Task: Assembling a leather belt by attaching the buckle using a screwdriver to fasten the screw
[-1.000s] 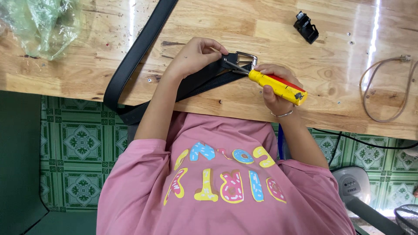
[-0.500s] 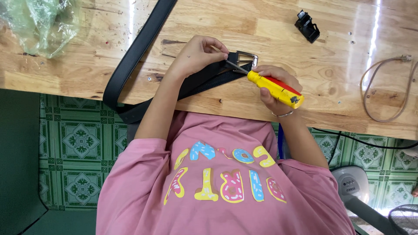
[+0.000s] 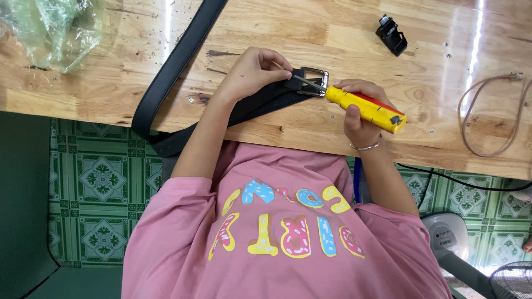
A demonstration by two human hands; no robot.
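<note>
A black belt [image 3: 166,80] lies across the wooden table [image 3: 310,27] and loops off its near edge. Its silver buckle [image 3: 316,81] rests in front of me. My left hand [image 3: 252,75] pinches the belt end right beside the buckle, holding it down. My right hand [image 3: 359,123] grips a yellow-handled screwdriver [image 3: 370,109] with a red stripe. The thin metal tip of the screwdriver touches the buckle where the strap joins it. A thin bangle sits on my right wrist.
A crumpled clear plastic bag [image 3: 55,27] lies at the table's far left. A small black clip [image 3: 392,35] sits at the far right, and a brown cable loop [image 3: 493,116] lies by the right edge. A fan base [image 3: 451,238] stands on the green tiled floor.
My right hand has drawn the screwdriver slightly to the right, so its metal tip now shows at the buckle. My left hand stays pressed on the belt end.
</note>
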